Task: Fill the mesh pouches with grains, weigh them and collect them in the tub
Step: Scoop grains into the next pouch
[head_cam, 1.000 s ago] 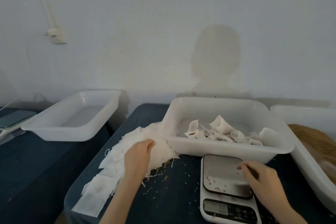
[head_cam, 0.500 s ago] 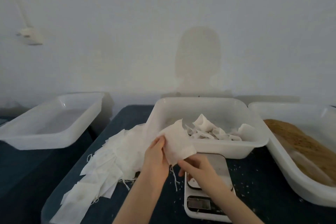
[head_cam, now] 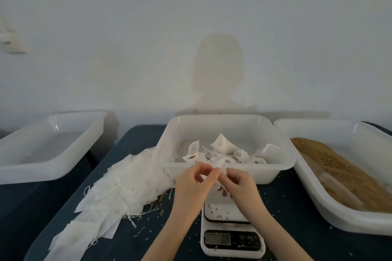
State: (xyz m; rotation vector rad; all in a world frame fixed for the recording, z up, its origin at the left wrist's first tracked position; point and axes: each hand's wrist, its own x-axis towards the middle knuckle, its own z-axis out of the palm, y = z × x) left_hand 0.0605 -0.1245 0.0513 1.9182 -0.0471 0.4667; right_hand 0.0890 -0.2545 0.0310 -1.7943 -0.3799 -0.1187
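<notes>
**Counts around the hands**

Three white tubs: one [head_cam: 229, 125] just beyond the hands, one [head_cam: 339, 214] to their right, one [head_cam: 48, 167] far left. One scale [head_cam: 232, 241] beneath. Two hands: left [head_cam: 192, 186], right [head_cam: 241, 186].

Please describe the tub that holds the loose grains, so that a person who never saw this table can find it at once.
Start at the digital scale at the near edge of the dark blue table. Three white tubs stand behind and beside it; take the right tub. Only it holds brown grains; the middle tub holds pouches.
</notes>
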